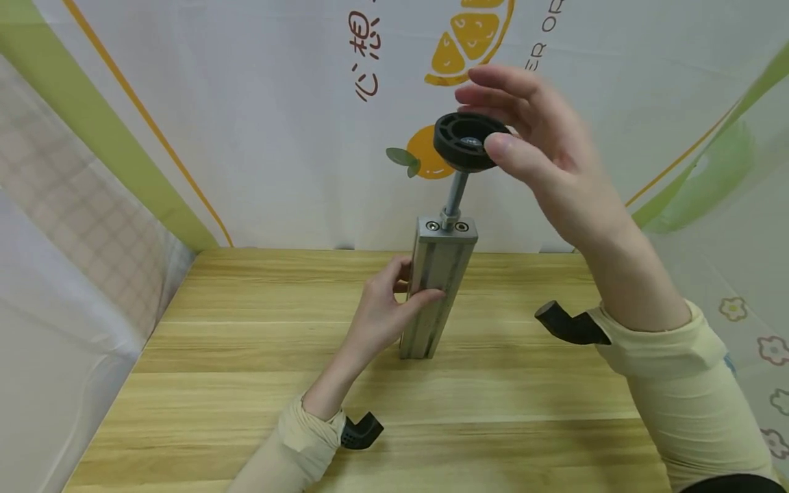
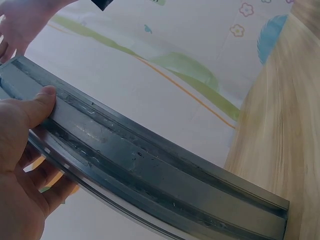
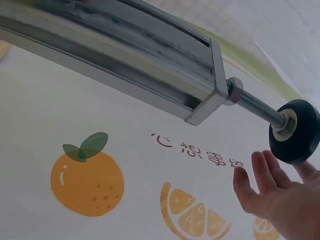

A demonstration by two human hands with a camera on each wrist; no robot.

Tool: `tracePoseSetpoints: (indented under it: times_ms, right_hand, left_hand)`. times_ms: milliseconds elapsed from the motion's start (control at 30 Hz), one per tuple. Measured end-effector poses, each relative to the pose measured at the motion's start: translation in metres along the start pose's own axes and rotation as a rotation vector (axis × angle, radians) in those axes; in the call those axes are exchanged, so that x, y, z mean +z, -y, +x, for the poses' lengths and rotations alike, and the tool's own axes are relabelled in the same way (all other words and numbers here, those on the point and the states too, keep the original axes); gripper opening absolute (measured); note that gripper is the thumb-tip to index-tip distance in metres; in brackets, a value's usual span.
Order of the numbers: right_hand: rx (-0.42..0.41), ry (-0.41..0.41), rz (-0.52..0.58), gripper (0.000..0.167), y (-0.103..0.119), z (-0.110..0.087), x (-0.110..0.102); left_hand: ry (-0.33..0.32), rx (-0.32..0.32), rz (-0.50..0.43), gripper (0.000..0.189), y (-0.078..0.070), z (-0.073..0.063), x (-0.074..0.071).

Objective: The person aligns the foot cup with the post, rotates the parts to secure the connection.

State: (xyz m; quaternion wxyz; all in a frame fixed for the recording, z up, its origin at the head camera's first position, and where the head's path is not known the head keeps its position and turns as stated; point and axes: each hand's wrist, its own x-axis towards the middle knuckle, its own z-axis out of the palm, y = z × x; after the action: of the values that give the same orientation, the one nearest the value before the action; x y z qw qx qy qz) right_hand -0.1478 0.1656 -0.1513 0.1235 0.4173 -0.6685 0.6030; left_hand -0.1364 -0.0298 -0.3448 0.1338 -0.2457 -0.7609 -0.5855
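Note:
A length of silver aluminium profile (image 1: 445,263) stands on end on the table. Its top carries an end plate (image 1: 448,236) with two screws and a nut. From there rises a threaded rod (image 1: 457,192) capped by a round black levelling foot (image 1: 453,155). My left hand (image 1: 383,305) grips the profile around its middle, thumb (image 2: 42,102) on the near face, fingers behind. Beside the foot is my right hand (image 1: 557,154), fingers spread and loosely bent. Its thumb overlaps the foot's rim in the head view; whether it touches is unclear. In the right wrist view those fingers (image 3: 265,175) are off the foot.
Under the profile lies a wood-grain table (image 1: 246,383). Behind it hangs a white curtain (image 1: 277,137) printed with oranges and lettering. Black curved pieces stick out from the left cuff (image 1: 362,433) and right cuff (image 1: 570,327).

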Motion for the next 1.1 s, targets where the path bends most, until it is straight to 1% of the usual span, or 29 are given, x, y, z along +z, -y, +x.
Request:
tracePoseSetpoints:
  times_ms: [100, 200, 300, 367, 433, 567, 633, 700, 767, 800, 833, 900, 1000, 1067, 1100]
  right_hand:
    - [0.023, 0.049, 0.119, 0.049, -0.002, 0.001, -0.004]
    - [0.016, 0.098, 0.192, 0.048, -0.005, 0.002, -0.005]
    - [0.017, 0.112, 0.221, 0.048, -0.007, 0.003, -0.004]
    - [0.033, 0.095, 0.211, 0.048, -0.006, 0.002, -0.003]
    - [0.055, 0.062, 0.174, 0.048, -0.006, 0.001, -0.002]
    - [0.047, -0.024, 0.011, 0.048, -0.007, 0.001, 0.002]
    - [0.003, -0.049, -0.09, 0.049, -0.009, 0.001, 0.004]
    - [-0.045, -0.062, -0.17, 0.054, -0.011, 0.002, 0.005]
    - [-0.085, -0.059, -0.228, 0.062, -0.013, 0.002, 0.006]
    - [-0.096, -0.055, -0.236, 0.066, -0.014, 0.002, 0.006]
    - [-0.099, -0.05, -0.224, 0.066, -0.014, 0.001, 0.006]
    - [-0.08, -0.036, -0.157, 0.062, -0.014, 0.001, 0.005]
    - [-0.036, -0.017, 0.018, 0.049, -0.012, 0.002, 0.004]
    - [-0.011, 0.0, 0.127, 0.047, -0.011, 0.002, 0.002]
    - [-0.009, 0.011, 0.161, 0.047, -0.012, 0.003, 0.0]
  left_hand:
    - [0.001, -0.006, -0.001, 0.043, 0.0, 0.0, 0.0]
    - [-0.001, -0.01, -0.001, 0.043, 0.0, 0.0, 0.0]
    - [0.0, -0.015, -0.001, 0.043, 0.0, 0.0, -0.001]
    - [0.001, -0.016, -0.001, 0.043, -0.001, 0.0, 0.0]
    - [0.002, -0.016, -0.002, 0.042, -0.001, 0.0, 0.0]
    - [0.002, -0.017, -0.005, 0.042, 0.0, -0.001, 0.0]
    - [0.001, -0.019, -0.005, 0.042, 0.0, 0.0, 0.0]
    - [0.002, -0.018, -0.005, 0.043, 0.0, 0.0, 0.0]
    - [0.0, -0.014, -0.005, 0.043, 0.0, 0.0, 0.001]
    - [0.001, -0.012, -0.004, 0.043, 0.001, 0.0, 0.001]
    - [0.001, -0.011, -0.002, 0.042, 0.001, 0.0, 0.001]
    - [0.001, -0.008, 0.003, 0.042, 0.001, 0.0, 0.001]
    - [0.003, -0.015, 0.005, 0.042, 0.0, 0.0, 0.0]
    - [0.004, -0.016, 0.005, 0.042, -0.001, 0.0, 0.0]
    - [0.005, -0.02, 0.004, 0.042, -0.001, 0.0, 0.0]
